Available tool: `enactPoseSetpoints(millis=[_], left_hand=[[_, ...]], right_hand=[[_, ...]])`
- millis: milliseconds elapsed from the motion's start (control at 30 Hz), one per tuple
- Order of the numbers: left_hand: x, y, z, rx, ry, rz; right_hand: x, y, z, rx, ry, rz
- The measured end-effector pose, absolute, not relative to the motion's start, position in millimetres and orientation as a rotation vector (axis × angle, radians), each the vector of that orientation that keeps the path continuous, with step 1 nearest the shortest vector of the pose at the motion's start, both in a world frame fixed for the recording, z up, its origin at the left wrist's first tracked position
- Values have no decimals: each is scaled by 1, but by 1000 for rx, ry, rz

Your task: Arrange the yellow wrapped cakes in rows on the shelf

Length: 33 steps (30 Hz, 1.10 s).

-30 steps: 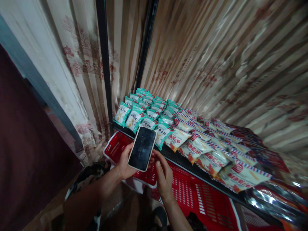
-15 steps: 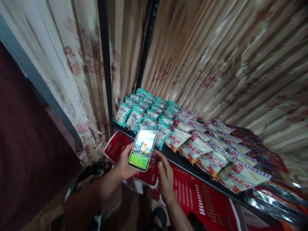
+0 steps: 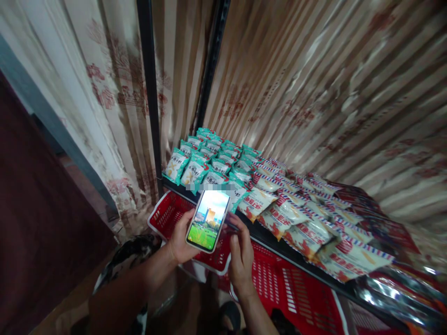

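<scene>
My left hand (image 3: pixel 179 239) grips a smartphone (image 3: pixel 208 220) from below and the left, its screen lit with a landscape picture. My right hand (image 3: pixel 240 253) holds the phone's right edge, fingers curled against it. Both hands hover over a red plastic basket (image 3: pixel 167 215) in front of a dark shelf (image 3: pixel 275 242). On the shelf lie rows of teal-and-white snack packets (image 3: pixel 195 168) at the left and red-striped white snack packets (image 3: pixel 296 218) to their right.
A second red basket (image 3: pixel 296 298) sits below the shelf at the right. Patterned curtains (image 3: pixel 314 93) hang behind and left of the shelf. A black upright post (image 3: pixel 150 93) stands at the shelf's left corner. Shiny dark packets (image 3: pixel 401 288) lie at the far right.
The phone's screen, dark a second ago, has lit up with a picture. My right hand has shifted slightly up against the phone's edge.
</scene>
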<state>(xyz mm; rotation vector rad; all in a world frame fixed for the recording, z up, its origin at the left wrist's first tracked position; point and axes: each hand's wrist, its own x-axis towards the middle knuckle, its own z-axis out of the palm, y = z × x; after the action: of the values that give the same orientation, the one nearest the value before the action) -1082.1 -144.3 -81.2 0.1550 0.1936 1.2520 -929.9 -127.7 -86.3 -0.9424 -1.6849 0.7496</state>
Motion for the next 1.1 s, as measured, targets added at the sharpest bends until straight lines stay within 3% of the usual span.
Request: enactPoseSetpoints(millis=[500,1100], left_hand=[[-1079,-149,-76,135,182,1176],[-1075,-150,-74,166,202,1191]], right_hand=[[-923,-132,-65,-912,-1743,449],[-923,-143,-57,-840,-1872,377]])
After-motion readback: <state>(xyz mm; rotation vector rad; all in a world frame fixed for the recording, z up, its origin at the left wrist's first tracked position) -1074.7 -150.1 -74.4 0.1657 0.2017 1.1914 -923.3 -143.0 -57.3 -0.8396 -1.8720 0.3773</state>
